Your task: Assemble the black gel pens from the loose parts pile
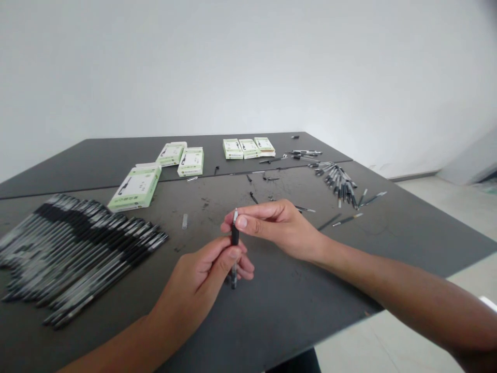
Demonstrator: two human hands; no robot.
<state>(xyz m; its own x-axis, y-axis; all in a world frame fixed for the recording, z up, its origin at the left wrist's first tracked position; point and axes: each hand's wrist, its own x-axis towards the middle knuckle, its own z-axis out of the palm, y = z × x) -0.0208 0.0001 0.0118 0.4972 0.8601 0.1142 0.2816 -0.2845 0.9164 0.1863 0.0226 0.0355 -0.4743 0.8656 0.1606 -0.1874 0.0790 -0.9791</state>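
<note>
Upright between my two hands is a pen (pixel 235 235) with a black grip and a pale metallic tip pointing up. My left hand (pixel 212 264) pinches its barrel below the grip, fingers closed around it. Thumb and fingers of my right hand (pixel 272 225) close on the pen near its tip. The lower end of the pen shows beneath my left fingers. Left of my hands lies a wide row of similar pens (pixel 85 248), side by side. A small clear plastic piece (pixel 185 221) rests on the table near my left hand.
Green and white boxes (pixel 135 187) stand at the left back, with more small boxes (pixel 243 148) at the back middle. A fanned pile of pens or pen parts (pixel 336 181) lies at the right. Loose caps and parts (pixel 253 197) are scattered over the dark table (pixel 419 217).
</note>
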